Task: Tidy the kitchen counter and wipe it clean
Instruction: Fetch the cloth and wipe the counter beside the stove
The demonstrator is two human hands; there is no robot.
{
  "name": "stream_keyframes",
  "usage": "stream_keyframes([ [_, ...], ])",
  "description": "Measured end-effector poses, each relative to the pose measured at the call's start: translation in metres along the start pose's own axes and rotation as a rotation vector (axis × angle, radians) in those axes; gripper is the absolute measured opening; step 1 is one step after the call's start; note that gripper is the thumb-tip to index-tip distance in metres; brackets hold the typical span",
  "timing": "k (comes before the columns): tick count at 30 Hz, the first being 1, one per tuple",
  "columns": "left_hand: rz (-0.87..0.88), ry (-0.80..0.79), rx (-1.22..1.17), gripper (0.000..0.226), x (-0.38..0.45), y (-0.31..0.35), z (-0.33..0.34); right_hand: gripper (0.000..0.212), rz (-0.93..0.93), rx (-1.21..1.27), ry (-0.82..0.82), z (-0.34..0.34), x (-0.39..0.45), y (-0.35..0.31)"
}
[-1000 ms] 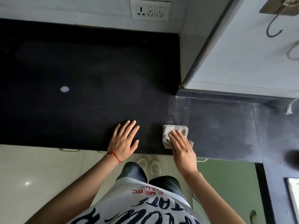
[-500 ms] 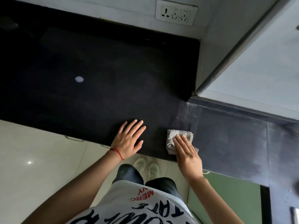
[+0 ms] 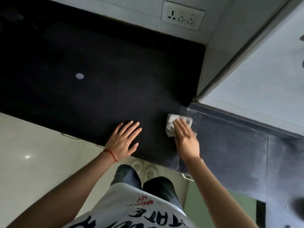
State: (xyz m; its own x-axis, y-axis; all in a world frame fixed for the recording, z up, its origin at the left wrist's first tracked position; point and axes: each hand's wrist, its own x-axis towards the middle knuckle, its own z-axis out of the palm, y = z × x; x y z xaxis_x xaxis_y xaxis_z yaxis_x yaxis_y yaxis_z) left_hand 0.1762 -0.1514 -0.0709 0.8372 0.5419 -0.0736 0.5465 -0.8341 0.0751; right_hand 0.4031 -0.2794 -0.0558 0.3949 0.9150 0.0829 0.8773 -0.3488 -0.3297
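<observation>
Pressing flat on a folded grey cloth (image 3: 174, 125) with the right hand (image 3: 186, 140), fingers straight and together, laid over the cloth's near half; no curl round it. Cloth bunched on the dark worktop (image 3: 98, 96), close to its front edge, just where the black slab meets a greyer, streaked slab that runs off to the right of this grip. Left hand (image 3: 124, 141) resting palm-down on the same worktop, left of the cloth and apart from it, fingers spread and straight, holding nothing; red thread bracelet (image 3: 111, 154) round its wrist. Small white spot (image 3: 79, 76) lying well beyond and to the left of the left hand, alone on the black surface. White wall socket (image 3: 183, 15) far beyond the right hand, on the pale wall behind the worktop. Pale cabinet side with a grey rounded edge (image 3: 230, 66) rising beyond and right of the cloth. Light shoes (image 3: 143, 169) on the floor below the worktop edge, nearer than both hands.
</observation>
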Motion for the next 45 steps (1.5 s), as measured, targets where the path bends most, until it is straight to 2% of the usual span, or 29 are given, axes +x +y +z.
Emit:
stream_keyframes([
  [2, -0.006, -0.014, 0.007, 0.056, 0.0, 0.001, -0.001, 0.046, 0.121, 0.05, 0.038, 0.005, 0.019, -0.011],
  [3, -0.007, -0.02, 0.004, 0.056, 0.0, 0.001, -0.001, 0.047, 0.111, 0.061, 0.058, 0.007, 0.015, -0.013],
  [7, -0.006, -0.015, 0.003, 0.056, 0.0, 0.0, -0.001, 0.043, -0.119, 0.053, 0.0, 0.007, -0.042, -0.005],
  [9, -0.001, -0.012, -0.001, 0.056, 0.001, 0.0, -0.001, 0.043, -0.17, 0.043, -0.019, 0.002, -0.029, 0.008],
  [11, -0.001, -0.017, 0.005, 0.057, 0.002, 0.0, -0.001, 0.044, -0.124, 0.029, -0.013, 0.0, 0.008, 0.01],
  [13, -0.007, -0.019, 0.013, 0.057, 0.001, 0.0, 0.0, 0.046, 0.009, 0.063, -0.029, 0.003, 0.044, 0.007],
  [15, -0.009, -0.023, 0.01, 0.057, 0.001, 0.001, 0.0, 0.049, 0.077, 0.101, -0.032, 0.007, 0.053, 0.002],
  [18, -0.003, -0.027, 0.017, 0.057, 0.0, 0.0, 0.0, 0.047, -0.053, 0.112, 0.031, 0.012, 0.017, -0.008],
  [22, 0.005, -0.021, -0.001, 0.058, 0.002, 0.001, 0.001, 0.045, -0.162, 0.148, -0.02, 0.016, -0.015, -0.019],
  [25, 0.011, -0.011, -0.013, 0.058, 0.001, -0.001, 0.002, 0.044, -0.195, 0.085, -0.046, 0.016, 0.017, -0.019],
  [30, 0.0, 0.04, -0.081, 0.057, 0.002, -0.003, 0.003, 0.051, -0.088, 0.047, -0.053, 0.016, 0.107, -0.048],
  [33, -0.097, 0.11, -0.11, 0.055, -0.002, -0.034, -0.003, 0.05, -0.061, 0.062, -0.063, 0.011, 0.121, -0.07],
  [37, -0.352, 0.181, -0.112, 0.053, -0.021, -0.114, -0.014, 0.044, -0.122, 0.173, 0.0, 0.013, 0.137, -0.138],
  [42, -0.605, 0.081, -0.086, 0.052, -0.045, -0.221, -0.029, 0.047, -0.309, 0.259, 0.06, 0.031, 0.192, -0.243],
  [45, -0.662, 0.025, -0.077, 0.05, -0.049, -0.264, -0.031, 0.046, -0.39, 0.188, 0.021, 0.053, 0.213, -0.279],
])
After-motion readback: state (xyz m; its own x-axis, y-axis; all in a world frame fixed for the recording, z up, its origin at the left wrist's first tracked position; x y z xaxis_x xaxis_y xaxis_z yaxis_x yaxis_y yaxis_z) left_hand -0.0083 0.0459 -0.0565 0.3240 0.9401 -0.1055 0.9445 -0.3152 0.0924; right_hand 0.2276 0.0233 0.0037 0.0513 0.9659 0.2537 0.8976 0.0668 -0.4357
